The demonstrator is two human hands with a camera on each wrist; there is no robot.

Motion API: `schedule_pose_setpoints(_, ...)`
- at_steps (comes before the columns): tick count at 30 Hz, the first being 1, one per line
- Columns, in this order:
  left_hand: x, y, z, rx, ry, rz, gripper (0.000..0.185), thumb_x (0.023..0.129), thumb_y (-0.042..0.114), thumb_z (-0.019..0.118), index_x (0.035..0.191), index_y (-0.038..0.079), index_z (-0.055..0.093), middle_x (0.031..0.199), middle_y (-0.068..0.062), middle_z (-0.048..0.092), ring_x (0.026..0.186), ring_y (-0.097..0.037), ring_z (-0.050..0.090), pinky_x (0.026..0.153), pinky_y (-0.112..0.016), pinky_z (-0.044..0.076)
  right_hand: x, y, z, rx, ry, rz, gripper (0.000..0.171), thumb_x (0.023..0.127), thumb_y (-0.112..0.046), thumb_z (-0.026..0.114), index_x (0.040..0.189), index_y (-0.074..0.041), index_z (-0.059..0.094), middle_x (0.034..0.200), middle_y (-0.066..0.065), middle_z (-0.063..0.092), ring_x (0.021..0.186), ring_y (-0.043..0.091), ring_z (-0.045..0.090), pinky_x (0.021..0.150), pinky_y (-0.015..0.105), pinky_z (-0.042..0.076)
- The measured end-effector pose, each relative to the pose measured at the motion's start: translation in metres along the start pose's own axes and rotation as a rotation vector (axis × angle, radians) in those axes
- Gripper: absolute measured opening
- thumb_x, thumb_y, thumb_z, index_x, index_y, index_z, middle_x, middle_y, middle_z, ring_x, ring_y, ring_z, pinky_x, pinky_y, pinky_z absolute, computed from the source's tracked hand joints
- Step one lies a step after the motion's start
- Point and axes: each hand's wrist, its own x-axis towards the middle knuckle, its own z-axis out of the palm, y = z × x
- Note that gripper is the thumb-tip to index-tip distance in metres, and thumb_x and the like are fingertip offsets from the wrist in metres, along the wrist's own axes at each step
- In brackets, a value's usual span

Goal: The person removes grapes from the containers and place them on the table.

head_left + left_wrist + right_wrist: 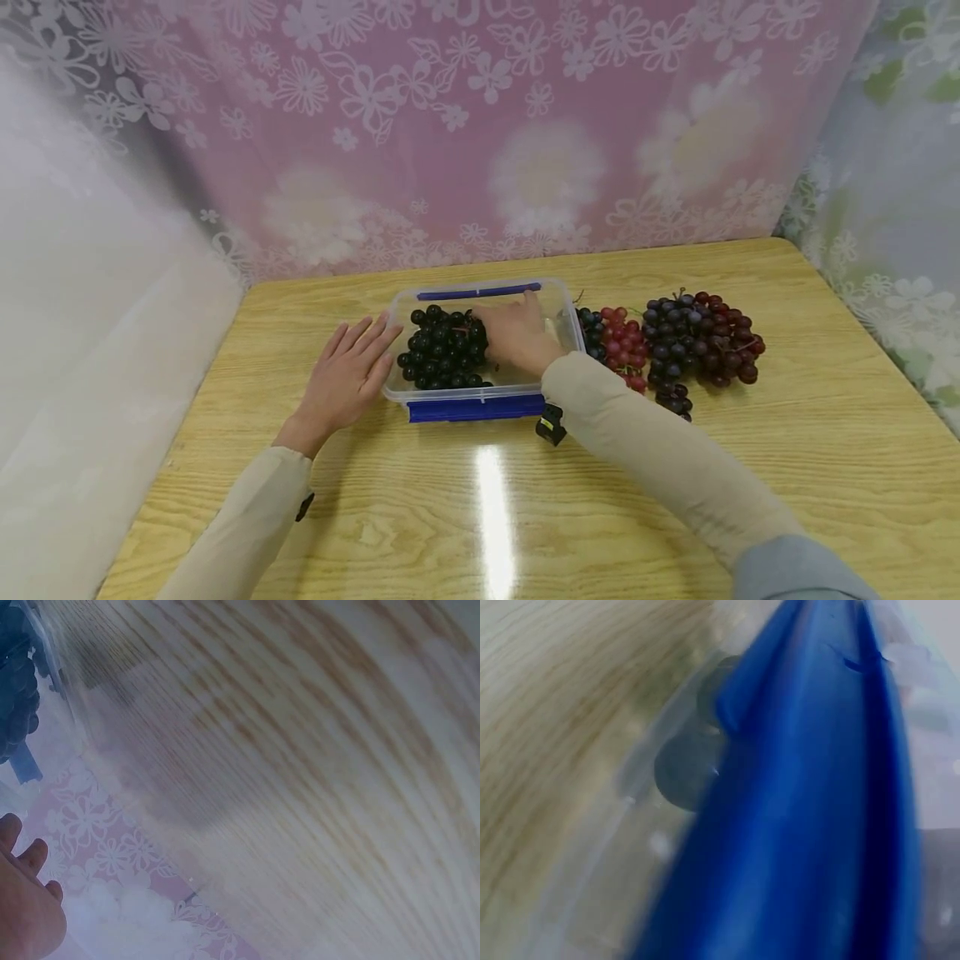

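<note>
While the right hand (pixel 516 335) reaches down into the clear box (pixel 558 293), its fingers rest on the right edge of the black grapes (pixel 444 348) inside; curled round the bunch or just touching, I can't tell from the head view. Bunch lies left of that hand, filling the box's left half, long axis roughly front to back. Box sits mid-tabletop (pixel 787 467), blue clips (pixel 476 408) on its near and far rims. Left hand (pixel 347 377) lies flat on the tabletop, fingers straight and slightly spread, tips touching the box's left wall. Right forearm comes in diagonally from the lower right, wrist over the near rim. Red grapes (pixel 624 343) and a dark mixed bunch (pixel 701 337) lie just right of the box. Right wrist view is blurred blue clip only.
</note>
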Motion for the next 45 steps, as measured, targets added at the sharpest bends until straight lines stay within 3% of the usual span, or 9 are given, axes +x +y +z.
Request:
schedule_pose_setpoints(6, 0.001, 0.0, 0.0, -0.001, 0.005, 0.003, 0.049, 0.105, 0.038, 0.03, 0.151, 0.021, 0.033, 0.156, -0.003, 0.024, 0.142, -0.027, 0.021, 0.115, -0.047, 0.006, -0.008, 0.014, -0.008, 0.227, -0.028, -0.049, 0.067, 0.085, -0.023, 0.07, 0.146, -0.023, 0.041, 0.087, -0.005, 0.07, 0.08, 0.018, 0.064, 0.11, 0.059, 0.008)
schedule_pose_setpoints(14, 0.0, 0.002, -0.001, -0.007, 0.0, -0.002, 0.049, 0.105, 0.038, 0.031, 0.15, 0.02, 0.035, 0.156, -0.004, 0.025, 0.142, -0.027, 0.02, 0.115, -0.048, 0.007, -0.019, 0.028, -0.02, 0.284, -0.033, -0.082, 0.061, 0.085, -0.032, 0.071, 0.14, -0.025, 0.046, 0.137, 0.001, 0.052, 0.12, 0.026, 0.051, 0.111, 0.058, 0.01)
schedule_pose_setpoints(17, 0.0, 0.002, -0.001, -0.015, 0.001, -0.004, 0.049, 0.105, 0.035, 0.034, 0.151, 0.02, 0.034, 0.156, -0.004, 0.025, 0.142, -0.027, 0.02, 0.115, -0.048, 0.006, -0.024, 0.033, -0.025, 0.313, -0.017, -0.095, 0.059, 0.085, -0.031, 0.07, 0.139, -0.025, 0.046, 0.138, 0.001, 0.052, 0.115, 0.026, 0.055, 0.111, 0.057, 0.01)
schedule_pose_setpoints(19, 0.0, 0.002, -0.001, -0.016, 0.002, -0.006, 0.048, 0.104, 0.034, 0.035, 0.151, 0.02, 0.034, 0.156, -0.004, 0.024, 0.142, -0.027, 0.02, 0.115, -0.048, 0.006, -0.028, 0.037, -0.026, 0.333, 0.0, -0.097, 0.059, 0.085, -0.031, 0.071, 0.138, -0.024, 0.047, 0.137, 0.002, 0.053, 0.106, 0.027, 0.058, 0.109, 0.056, 0.02)
schedule_pose_setpoints(23, 0.0, 0.001, -0.001, -0.013, 0.006, -0.006, 0.049, 0.105, 0.036, 0.033, 0.151, 0.02, 0.034, 0.156, -0.004, 0.025, 0.142, -0.027, 0.02, 0.115, -0.047, 0.006, -0.034, 0.044, -0.027, 0.365, 0.041, -0.085, 0.057, 0.085, -0.031, 0.072, 0.136, -0.024, 0.048, 0.137, 0.006, 0.052, 0.089, 0.024, 0.057, 0.082, 0.044, 0.042)
schedule_pose_setpoints(28, -0.001, 0.0, 0.0, -0.015, 0.012, -0.005, 0.049, 0.105, 0.038, 0.031, 0.151, 0.02, 0.034, 0.155, -0.004, 0.025, 0.142, -0.026, 0.019, 0.115, -0.046, 0.006, -0.041, 0.048, -0.029, 0.432, 0.072, -0.078, 0.056, 0.084, -0.028, 0.073, 0.134, -0.024, 0.049, 0.118, 0.007, 0.06, 0.072, 0.021, 0.051, 0.06, 0.036, 0.035)
schedule_pose_setpoints(30, -0.001, 0.0, 0.001, -0.018, 0.012, -0.003, 0.049, 0.105, 0.037, 0.032, 0.151, 0.021, 0.034, 0.156, -0.004, 0.025, 0.142, -0.026, 0.019, 0.115, -0.046, 0.006, -0.043, 0.05, -0.029, 0.472, 0.069, -0.075, 0.054, 0.084, -0.025, 0.072, 0.134, -0.023, 0.05, 0.108, 0.007, 0.061, 0.066, 0.02, 0.048, 0.058, 0.035, 0.034)
schedule_pose_setpoints(37, -0.001, 0.0, 0.001, -0.028, 0.019, -0.001, 0.048, 0.104, 0.031, 0.039, 0.151, 0.02, 0.034, 0.156, -0.004, 0.025, 0.142, -0.028, 0.02, 0.115, -0.046, 0.005, -0.052, 0.055, -0.033, 0.605, 0.067, -0.062, 0.054, 0.086, -0.022, 0.069, 0.136, -0.022, 0.048, 0.137, 0.01, 0.048, 0.066, 0.021, 0.048, 0.062, 0.037, 0.038)
schedule_pose_setpoints(45, 0.0, 0.001, 0.002, -0.028, 0.016, 0.0, 0.048, 0.104, 0.034, 0.036, 0.151, 0.02, 0.034, 0.156, -0.003, 0.024, 0.142, -0.027, 0.019, 0.115, -0.046, 0.005, -0.06, 0.061, -0.04, 0.743, 0.081, -0.053, 0.053, 0.087, -0.021, 0.068, 0.135, -0.023, 0.046, 0.131, 0.008, 0.048, 0.078, 0.025, 0.049, 0.067, 0.039, 0.038)
